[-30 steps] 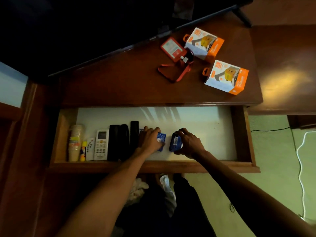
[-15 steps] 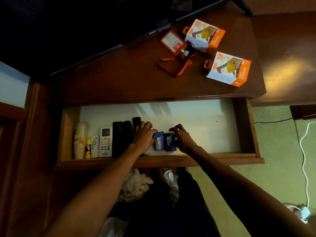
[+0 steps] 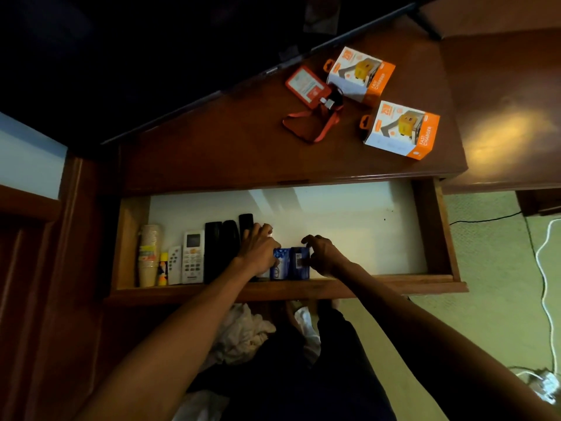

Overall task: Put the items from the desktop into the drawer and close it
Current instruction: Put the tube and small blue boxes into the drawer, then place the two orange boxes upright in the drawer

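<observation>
The wooden drawer (image 3: 379,287) is pulled open below the desktop (image 3: 212,147). Two small packets stand side by side at its front: a light blue one (image 3: 279,265) and a dark blue one (image 3: 299,262). My left hand (image 3: 258,247) lies flat against the light blue packet's left side, fingers stretched over a black remote. My right hand (image 3: 324,253) touches the dark blue packet's right edge with loosely curled, spread fingers. On the desktop lie two orange-and-white charger boxes (image 3: 361,74) (image 3: 400,129) and a red badge holder (image 3: 306,86) with its lanyard.
The drawer's left part holds stacked paper cups (image 3: 148,253), a yellow tube (image 3: 163,268), two white remotes (image 3: 193,256) and black remotes (image 3: 212,250). A dark screen (image 3: 151,56) fills the desk's back. White cable (image 3: 546,268) lies on the floor at right.
Both hands slid the two blue packets together toward the drawer's front. The packets now stand touching, and my fingers have loosened from them.
</observation>
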`<state>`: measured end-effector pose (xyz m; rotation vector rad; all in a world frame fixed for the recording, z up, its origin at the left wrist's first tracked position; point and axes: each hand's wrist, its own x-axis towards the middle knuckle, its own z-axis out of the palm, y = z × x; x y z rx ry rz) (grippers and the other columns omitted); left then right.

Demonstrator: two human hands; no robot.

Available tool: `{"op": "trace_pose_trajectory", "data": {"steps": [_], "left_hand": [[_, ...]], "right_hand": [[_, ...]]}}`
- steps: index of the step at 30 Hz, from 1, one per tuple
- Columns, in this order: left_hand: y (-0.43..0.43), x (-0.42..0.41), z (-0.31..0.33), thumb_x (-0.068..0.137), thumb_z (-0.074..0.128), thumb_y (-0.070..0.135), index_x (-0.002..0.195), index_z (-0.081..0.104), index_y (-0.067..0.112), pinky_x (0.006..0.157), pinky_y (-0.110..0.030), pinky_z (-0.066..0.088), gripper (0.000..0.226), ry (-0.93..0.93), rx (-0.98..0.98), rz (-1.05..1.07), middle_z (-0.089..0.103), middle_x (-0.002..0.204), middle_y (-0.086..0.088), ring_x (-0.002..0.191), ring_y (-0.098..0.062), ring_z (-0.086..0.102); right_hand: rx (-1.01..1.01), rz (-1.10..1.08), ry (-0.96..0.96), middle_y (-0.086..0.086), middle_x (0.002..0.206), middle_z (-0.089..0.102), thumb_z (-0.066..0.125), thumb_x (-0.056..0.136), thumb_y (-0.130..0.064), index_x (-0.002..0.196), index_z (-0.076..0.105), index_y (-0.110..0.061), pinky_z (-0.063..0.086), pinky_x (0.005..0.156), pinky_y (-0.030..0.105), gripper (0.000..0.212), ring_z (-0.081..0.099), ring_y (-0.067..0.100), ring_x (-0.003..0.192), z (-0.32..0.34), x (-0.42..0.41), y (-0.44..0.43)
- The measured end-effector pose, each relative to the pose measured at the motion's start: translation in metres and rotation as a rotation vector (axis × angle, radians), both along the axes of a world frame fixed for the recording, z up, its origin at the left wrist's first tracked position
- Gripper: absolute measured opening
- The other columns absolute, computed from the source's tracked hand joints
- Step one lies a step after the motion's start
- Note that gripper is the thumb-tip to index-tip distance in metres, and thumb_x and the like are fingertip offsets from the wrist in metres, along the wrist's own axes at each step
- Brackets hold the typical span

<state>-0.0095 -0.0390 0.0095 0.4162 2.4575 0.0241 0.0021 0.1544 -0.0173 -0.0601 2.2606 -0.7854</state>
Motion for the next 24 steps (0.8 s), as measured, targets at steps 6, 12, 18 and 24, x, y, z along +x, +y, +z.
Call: {"op": "trace_pose_trajectory", "data": {"steps": [6, 12, 18, 24], "left_hand": [[0.023, -0.047, 0.045, 0.092, 0.059, 0.033, 0.12, 0.066, 0.025, 0.083, -0.034, 0.053, 0.03, 0.032, 0.307, 0.266, 0.068, 0.116, -0.004, 0.1, -0.024, 0.064], [0.069, -0.13, 0.093, 0.088, 0.065, 0.028, 0.097, 0.07, 0.025, 0.073, -0.032, 0.057, 0.011, 0.21, 0.676, 0.478, 0.074, 0.087, 0.0, 0.079, -0.015, 0.069], [0.145, -0.224, 0.119, 0.091, 0.065, 0.022, 0.102, 0.067, 0.007, 0.065, -0.028, 0.049, 0.018, 0.366, 0.84, 0.761, 0.069, 0.084, -0.008, 0.075, -0.021, 0.065], [0.194, -0.305, 0.11, 0.088, 0.061, 0.05, 0.121, 0.059, 0.006, 0.099, -0.043, 0.044, 0.055, 0.394, 0.593, 0.865, 0.061, 0.126, -0.017, 0.121, -0.036, 0.053]], "right_hand": [[-0.003, 0.038, 0.193, 0.006, 0.117, 0.069, 0.066, 0.089, -0.03, 0.117, 0.063, -0.014, 0.054, 0.083, 0.035, 0.032, 0.068, 0.024, 0.096, 0.072, -0.044, 0.041], [0.035, -0.169, 0.64, 0.004, 0.096, 0.071, 0.069, 0.081, -0.028, 0.108, 0.061, -0.017, 0.051, 0.07, 0.034, 0.031, 0.067, 0.027, 0.087, 0.151, -0.137, 0.117], [0.403, -0.042, 0.56, 0.014, 0.141, 0.04, 0.083, 0.053, -0.062, 0.146, 0.028, -0.013, 0.039, 0.1, 0.051, 0.119, 0.039, 0.038, 0.128, 0.171, -0.221, 0.189], [0.465, 0.238, 0.34, 0.011, 0.14, 0.05, 0.082, 0.051, -0.066, 0.139, 0.034, -0.016, 0.04, 0.101, 0.05, 0.112, 0.047, 0.033, 0.127, 0.154, -0.238, 0.219]]}}
